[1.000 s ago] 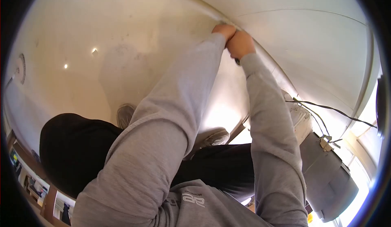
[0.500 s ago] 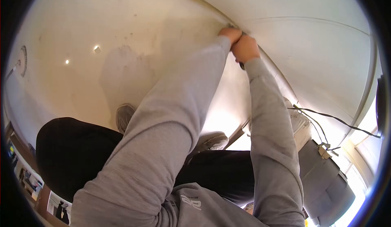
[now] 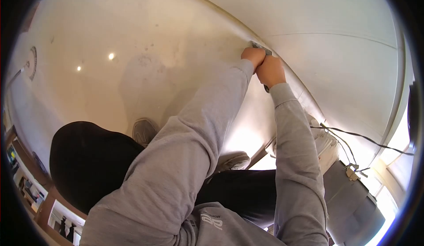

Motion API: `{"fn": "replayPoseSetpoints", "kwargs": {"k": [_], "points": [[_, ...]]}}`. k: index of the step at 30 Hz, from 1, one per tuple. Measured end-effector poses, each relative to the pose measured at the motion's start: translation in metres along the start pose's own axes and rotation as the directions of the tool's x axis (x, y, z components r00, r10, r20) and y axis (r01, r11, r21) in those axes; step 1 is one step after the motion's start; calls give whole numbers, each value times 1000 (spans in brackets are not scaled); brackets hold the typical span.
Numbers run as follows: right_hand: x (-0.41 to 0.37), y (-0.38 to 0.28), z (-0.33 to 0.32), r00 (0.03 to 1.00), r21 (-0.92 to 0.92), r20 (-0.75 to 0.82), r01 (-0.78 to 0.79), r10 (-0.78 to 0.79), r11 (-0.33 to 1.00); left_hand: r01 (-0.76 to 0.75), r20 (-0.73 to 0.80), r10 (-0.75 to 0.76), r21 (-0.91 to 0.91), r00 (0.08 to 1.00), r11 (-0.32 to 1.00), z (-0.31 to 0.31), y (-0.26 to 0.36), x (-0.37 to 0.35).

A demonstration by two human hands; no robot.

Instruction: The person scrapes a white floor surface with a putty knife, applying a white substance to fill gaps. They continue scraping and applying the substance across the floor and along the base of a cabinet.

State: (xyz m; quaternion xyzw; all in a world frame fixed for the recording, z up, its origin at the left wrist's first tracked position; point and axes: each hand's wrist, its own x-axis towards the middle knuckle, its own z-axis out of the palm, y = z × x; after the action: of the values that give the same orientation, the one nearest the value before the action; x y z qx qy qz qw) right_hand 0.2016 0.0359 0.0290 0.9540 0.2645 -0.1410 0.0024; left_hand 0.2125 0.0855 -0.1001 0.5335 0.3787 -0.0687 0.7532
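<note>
Both my hands are together at the edge where the pale floor (image 3: 194, 38) meets the white wall (image 3: 327, 56). My left hand (image 3: 254, 57) is closed round a dark flat-bladed tool (image 3: 261, 47), whose blade shows just beyond the fingers at the wall's base. My right hand (image 3: 270, 71) is closed on the same tool, pressed against the left; a dark end of the handle sticks out below it. The fingers' undersides are hidden.
Black cables (image 3: 362, 136) run across the right side. A grey padded object (image 3: 353, 206) lies at the lower right. My shoes (image 3: 144, 131) rest on the floor. Wooden shelving (image 3: 48, 206) holds small items at the lower left, and a round fan-like object (image 3: 32, 63) appears at the far left.
Both hands have shifted slightly down and right in view, and more of the tool's blade now shows. The whole view has moved a little too.
</note>
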Motion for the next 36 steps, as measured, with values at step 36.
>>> {"fn": "replayPoseSetpoints", "kwargs": {"k": [36], "points": [[-71, -10, 15, 948, 338, -101, 318, -301, 886, -56, -409, -117, -387, 905, 920, -45, -32, -124]]}}
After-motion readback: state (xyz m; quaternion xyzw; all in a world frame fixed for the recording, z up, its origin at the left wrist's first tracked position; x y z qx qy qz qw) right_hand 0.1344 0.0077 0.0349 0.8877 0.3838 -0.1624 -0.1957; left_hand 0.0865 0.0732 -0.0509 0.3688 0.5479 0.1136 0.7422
